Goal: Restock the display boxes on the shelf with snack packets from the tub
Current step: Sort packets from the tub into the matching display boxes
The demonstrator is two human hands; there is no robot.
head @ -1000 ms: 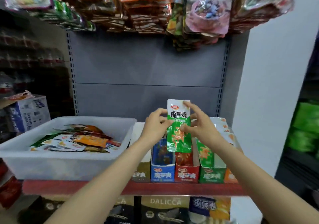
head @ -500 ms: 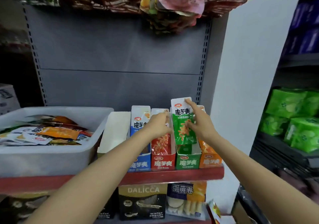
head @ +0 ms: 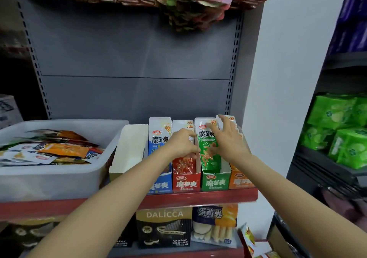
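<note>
So the green packet point(head: 210, 148) is stood upright at the front of the green box point(head: 215, 180), face out, probably so the label is seen by anyone walking past and it matches the box colour. It's seated down in the box, with its top poking above the rim.

The right hand point(head: 230, 140) is spread, fingers fairly straight, laid across the packet's upper right edge and the tops of the packets in the orange box point(head: 240, 181) just beside it. Nothing is pinched there; it looks like a steadying or tidying touch, though whether the packet is actually pressed can't be told for sure.

The left hand point(head: 183, 143) is curled at the wall between the red box point(head: 185, 183) and the green one. Likely that divider is held back so the packet slides in clean, but what exactly is gripped is hidden by the knuckles.

Plenty of mixed packets are left in the white tub point(head: 59, 180) on the same red shelf point(head: 198, 199), well to the left. A plain white box point(head: 129, 148) next to the tub looks unfilled, so lots of restocking is judged to remain.
</note>
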